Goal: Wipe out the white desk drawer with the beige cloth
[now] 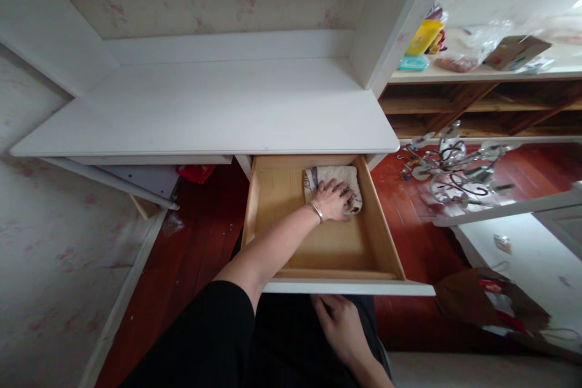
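Note:
A pale cloth with dark print [313, 179] lies folded inside the pulled-out wooden drawer [286, 248], toward its back right. My left hand [334, 199], with a bracelet at the wrist, presses down on the cloth with its fingers spread. The cloth lies beneath the palm rather than wrapped in the fingers. Below the white drawer front [345, 287], my right hand [343, 327] is close to its lower edge. Its fingertips are hidden by the front, so I cannot tell whether they grip it.
A white desktop [227, 109] extends above the drawer. At right, a chandelier [459, 170] lies on the red wooden floor [395, 194], with a brown bag [468, 297] nearer me. A shelf unit [477, 76] holds a yellow container [424, 36] and a cardboard box [518, 51].

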`<state>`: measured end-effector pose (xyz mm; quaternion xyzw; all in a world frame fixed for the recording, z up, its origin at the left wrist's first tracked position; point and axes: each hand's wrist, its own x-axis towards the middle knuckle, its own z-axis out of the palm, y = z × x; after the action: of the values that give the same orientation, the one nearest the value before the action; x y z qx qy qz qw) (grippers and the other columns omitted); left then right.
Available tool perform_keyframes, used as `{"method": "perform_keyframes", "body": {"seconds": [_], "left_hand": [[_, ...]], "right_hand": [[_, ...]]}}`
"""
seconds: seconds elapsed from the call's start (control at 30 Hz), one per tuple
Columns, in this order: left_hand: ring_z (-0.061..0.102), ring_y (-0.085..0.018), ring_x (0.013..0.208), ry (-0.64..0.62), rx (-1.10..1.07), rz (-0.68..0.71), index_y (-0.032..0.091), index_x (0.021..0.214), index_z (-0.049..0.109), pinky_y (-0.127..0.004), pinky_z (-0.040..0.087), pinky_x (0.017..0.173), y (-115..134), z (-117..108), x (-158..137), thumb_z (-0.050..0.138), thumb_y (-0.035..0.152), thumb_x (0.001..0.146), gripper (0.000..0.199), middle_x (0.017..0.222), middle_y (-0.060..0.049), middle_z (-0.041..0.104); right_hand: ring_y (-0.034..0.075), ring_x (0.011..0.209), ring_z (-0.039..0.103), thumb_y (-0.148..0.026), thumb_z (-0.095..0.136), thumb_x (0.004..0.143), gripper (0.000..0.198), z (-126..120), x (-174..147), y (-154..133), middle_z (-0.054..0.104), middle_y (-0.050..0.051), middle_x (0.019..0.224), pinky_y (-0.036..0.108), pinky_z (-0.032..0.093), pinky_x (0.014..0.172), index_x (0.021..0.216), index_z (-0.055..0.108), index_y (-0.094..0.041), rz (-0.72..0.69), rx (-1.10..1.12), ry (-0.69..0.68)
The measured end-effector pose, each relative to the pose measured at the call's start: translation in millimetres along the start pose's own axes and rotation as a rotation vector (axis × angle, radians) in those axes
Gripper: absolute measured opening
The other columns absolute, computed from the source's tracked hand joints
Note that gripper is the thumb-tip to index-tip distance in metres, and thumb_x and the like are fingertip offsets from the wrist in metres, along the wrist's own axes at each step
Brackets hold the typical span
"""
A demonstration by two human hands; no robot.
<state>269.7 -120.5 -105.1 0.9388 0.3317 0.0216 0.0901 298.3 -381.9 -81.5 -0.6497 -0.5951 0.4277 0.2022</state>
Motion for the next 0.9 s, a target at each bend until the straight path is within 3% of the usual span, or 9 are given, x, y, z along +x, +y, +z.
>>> {"method": "perform_keyframes", "body": {"seconds": [0.07, 0.13, 0.23, 0.33, 0.47, 0.7, 0.8, 0.9], "left_hand": [[0.020, -0.038, 0.139, -0.025, 0.011, -0.010, 0.027, 0.147, 0.031, -0.064, 0.023, 0.107, -4.7, 3.9, 0.7, 0.059, 0.070, 0.073, 0.090, 0.155, -0.008, 0.027], [0.021, -0.036, 0.140, 0.007, 0.031, -0.026, 0.029, 0.147, 0.031, -0.062, 0.024, 0.108, -11.5, 5.6, -0.1, 0.057, 0.063, 0.080, 0.080, 0.156, -0.007, 0.026], [0.029, -0.030, 0.137, 0.074, 0.088, -0.029, 0.028, 0.143, 0.036, -0.053, 0.031, 0.107, -19.6, 4.2, -3.2, 0.049, 0.039, 0.092, 0.054, 0.152, -0.009, 0.032], [0.039, -0.027, 0.130, 0.115, 0.146, -0.036, 0.025, 0.141, 0.039, -0.045, 0.039, 0.100, -20.8, 0.7, -5.6, 0.035, 0.019, 0.096, 0.046, 0.144, -0.013, 0.040], [0.052, -0.024, 0.113, 0.106, 0.148, -0.123, 0.026, 0.137, 0.043, -0.041, 0.046, 0.088, -18.4, -6.7, -6.2, 0.030, 0.013, 0.096, 0.044, 0.127, -0.014, 0.050], [0.058, -0.021, 0.100, 0.114, 0.103, -0.263, 0.022, 0.120, 0.052, -0.031, 0.049, 0.076, -26.8, -27.8, -23.3, 0.044, 0.008, 0.088, 0.036, 0.112, -0.009, 0.056], [0.062, -0.021, 0.093, 0.149, -0.065, -0.426, 0.022, 0.120, 0.050, -0.031, 0.050, 0.073, -28.8, -33.4, -42.1, 0.052, 0.014, 0.084, 0.037, 0.117, -0.010, 0.057], [0.064, -0.021, 0.093, 0.288, -0.458, -0.768, 0.023, 0.118, 0.050, -0.030, 0.050, 0.076, -32.8, -37.7, -64.5, 0.055, 0.023, 0.086, 0.032, 0.114, -0.009, 0.061]], "right_hand": [[0.021, 0.087, 0.067, -0.040, 0.039, 0.099, 0.040, -1.2, -0.2, -1.0, 0.073, 0.005, 0.089, 0.026, 0.043, 0.079, 0.085, 0.073, -0.022, 0.002, 0.007, -0.007], [0.020, 0.087, 0.067, -0.040, 0.039, 0.099, 0.039, -2.4, -0.7, -1.9, 0.073, 0.005, 0.089, 0.026, 0.042, 0.078, 0.085, 0.072, -0.023, 0.005, 0.004, -0.007], [0.020, 0.085, 0.067, -0.039, 0.040, 0.098, 0.039, -3.5, -1.4, -2.5, 0.073, 0.004, 0.087, 0.026, 0.042, 0.077, 0.082, 0.071, -0.023, 0.002, 0.000, -0.009], [0.020, 0.086, 0.067, -0.039, 0.040, 0.098, 0.039, -3.6, -1.2, -2.4, 0.073, 0.005, 0.087, 0.025, 0.042, 0.078, 0.081, 0.071, -0.023, -0.008, -0.002, -0.010], [0.021, 0.084, 0.067, -0.039, 0.040, 0.098, 0.040, -3.3, -0.2, -1.9, 0.073, 0.005, 0.085, 0.025, 0.042, 0.076, 0.079, 0.070, -0.023, -0.019, -0.011, -0.005], [0.021, 0.084, 0.067, -0.040, 0.041, 0.098, 0.039, -2.7, -0.8, 1.7, 0.073, 0.005, 0.085, 0.026, 0.042, 0.077, 0.079, 0.070, -0.023, -0.027, 0.006, 0.001], [0.022, 0.085, 0.068, -0.041, 0.041, 0.098, 0.040, -1.5, -0.6, 4.7, 0.074, 0.005, 0.086, 0.027, 0.043, 0.078, 0.079, 0.071, -0.023, -0.017, -0.001, -0.002], [0.024, 0.088, 0.068, -0.043, 0.040, 0.097, 0.041, -0.5, 0.8, 7.9, 0.075, 0.006, 0.090, 0.029, 0.044, 0.080, 0.083, 0.073, -0.023, -0.012, -0.005, -0.011]]}}
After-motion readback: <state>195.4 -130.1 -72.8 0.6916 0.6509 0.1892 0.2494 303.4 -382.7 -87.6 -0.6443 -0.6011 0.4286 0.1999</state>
